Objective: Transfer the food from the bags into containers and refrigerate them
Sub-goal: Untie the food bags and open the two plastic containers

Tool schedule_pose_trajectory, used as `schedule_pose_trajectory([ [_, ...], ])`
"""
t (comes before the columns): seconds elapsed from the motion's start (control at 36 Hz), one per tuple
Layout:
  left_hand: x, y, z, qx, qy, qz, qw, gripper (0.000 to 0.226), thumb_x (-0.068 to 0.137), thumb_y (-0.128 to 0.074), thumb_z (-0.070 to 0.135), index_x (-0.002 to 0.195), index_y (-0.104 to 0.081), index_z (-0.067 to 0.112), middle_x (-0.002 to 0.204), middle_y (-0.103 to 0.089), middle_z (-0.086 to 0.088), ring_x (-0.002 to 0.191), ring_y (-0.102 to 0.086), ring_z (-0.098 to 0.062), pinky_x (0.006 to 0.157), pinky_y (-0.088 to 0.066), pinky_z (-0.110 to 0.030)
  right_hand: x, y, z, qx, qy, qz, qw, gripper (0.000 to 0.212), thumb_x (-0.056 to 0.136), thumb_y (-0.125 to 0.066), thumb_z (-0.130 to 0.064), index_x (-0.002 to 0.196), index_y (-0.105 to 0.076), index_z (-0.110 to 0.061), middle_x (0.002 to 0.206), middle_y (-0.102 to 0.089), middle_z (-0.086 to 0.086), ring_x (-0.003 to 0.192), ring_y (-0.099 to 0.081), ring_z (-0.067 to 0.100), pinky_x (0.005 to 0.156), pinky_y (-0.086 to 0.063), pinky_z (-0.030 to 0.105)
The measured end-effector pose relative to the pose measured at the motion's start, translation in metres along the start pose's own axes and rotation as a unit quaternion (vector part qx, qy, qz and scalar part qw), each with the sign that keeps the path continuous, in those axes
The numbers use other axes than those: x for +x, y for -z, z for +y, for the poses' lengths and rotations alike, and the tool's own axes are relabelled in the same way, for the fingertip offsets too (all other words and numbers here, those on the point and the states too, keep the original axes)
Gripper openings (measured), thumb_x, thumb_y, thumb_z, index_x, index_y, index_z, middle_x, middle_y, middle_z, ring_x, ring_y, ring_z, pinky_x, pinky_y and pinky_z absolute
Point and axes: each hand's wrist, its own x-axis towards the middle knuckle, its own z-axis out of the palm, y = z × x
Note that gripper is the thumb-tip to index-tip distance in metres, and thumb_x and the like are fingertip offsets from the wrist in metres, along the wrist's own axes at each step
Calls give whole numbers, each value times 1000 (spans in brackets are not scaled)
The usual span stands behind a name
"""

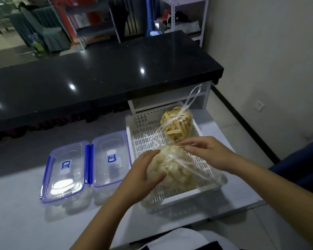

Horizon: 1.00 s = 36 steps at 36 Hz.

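Item one: white perforated plastic basket (145, 139), right of centre in the frame, standing on the pale grey surface (22, 222).

Item two: clear plastic bag of pale, lumpy white food pieces (175, 170), tied at the neck with white string, lying in the near part of the basket. My left hand (143, 175) cups its left side, fingers curled against the plastic and thumb on top. My right hand (204, 150) sits at the knot, fingertips pinching the bunched neck.

Item three: clear plastic bag of yellow-tan food strips (177, 125), also tied with white string, lying in the far part of the basket, just beyond the first bag. Its string loop rises toward the upper right.

Items four and five: two clear rectangular plastic containers with blue-trimmed clip lids, the left one (65, 170) and the right one (111, 156), lids on, side by side and touching, just left of the basket at centre left of the frame. Each lid carries a blue label.

Item six: glossy black counter (98, 74), across the upper half of the frame, beyond the surface.
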Motion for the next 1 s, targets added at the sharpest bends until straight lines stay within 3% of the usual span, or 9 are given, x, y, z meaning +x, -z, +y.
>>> schedule_pose_trajectory([
  [0.06,7,1,10,5,5,42,999,48,90,-72,33,136,-56,35,139,-47,17,130,-39,5,108,-30,-12,5,6,3,-20,6,7,1000,22,94,-67,-30,108,-73,-47,110,-72,-21,104,-66,1,97,-55,42],
  [0.14,20,-1,24,27,10,75,997,31,89,-72,25,120,-70,28,128,-60,10,122,-53,-7,103,-42,-29,14,13,4,-103,17,-19,994,26,93,-69,-25,111,-71,-44,113,-69,-20,106,-63,2,97,-54,39],
  [0.31,39,-12,38,137,67,29,988,21,87,-70,39,107,-75,34,111,-71,13,106,-62,-9,89,-51,-35,32,6,-4,-250,58,-111,960,34,90,-69,-22,122,-68,-34,133,-59,-17,118,-52,1,91,-36,10],
  [0.42,38,-21,37,150,82,57,984,16,88,-69,39,100,-78,33,103,-70,12,99,-61,-12,81,-52,-36,39,-4,-4,-285,84,-131,946,21,94,-66,-28,114,-72,-27,131,-61,-9,118,-55,9,95,-42,21],
  [0.53,35,-24,33,126,88,89,984,12,89,-71,36,96,-79,30,97,-69,11,92,-63,-13,79,-51,-35,37,-9,0,-263,108,-109,953,15,92,-68,-23,104,-76,-17,125,-66,-5,113,-59,10,98,-47,28],
  [0.61,30,-23,32,83,101,123,984,10,89,-71,32,94,-79,30,94,-73,12,89,-65,-10,80,-53,-36,35,-6,5,-215,121,-71,966,16,91,-70,-21,104,-79,-17,122,-68,-8,109,-59,4,94,-45,16],
  [0.81,18,-10,48,-129,116,198,965,18,83,-80,17,79,-79,34,83,-75,22,82,-70,3,79,-55,-19,31,8,-6,-15,144,-4,990,16,85,-76,-8,90,-81,-22,104,-73,-19,104,-66,0,92,-50,16],
  [0.89,14,-4,58,-170,103,237,951,16,82,-81,13,83,-80,30,81,-76,21,80,-71,3,74,-50,-9,31,16,-18,0,165,4,986,21,83,-77,-7,87,-80,-27,104,-71,-21,103,-66,3,89,-50,14],
  [1.0,10,-6,60,-199,112,269,936,15,83,-79,13,86,-80,27,81,-77,18,80,-72,1,74,-51,-8,30,25,-17,2,170,19,985,18,81,-78,-6,88,-81,-22,103,-70,-17,102,-67,7,87,-51,15],
])
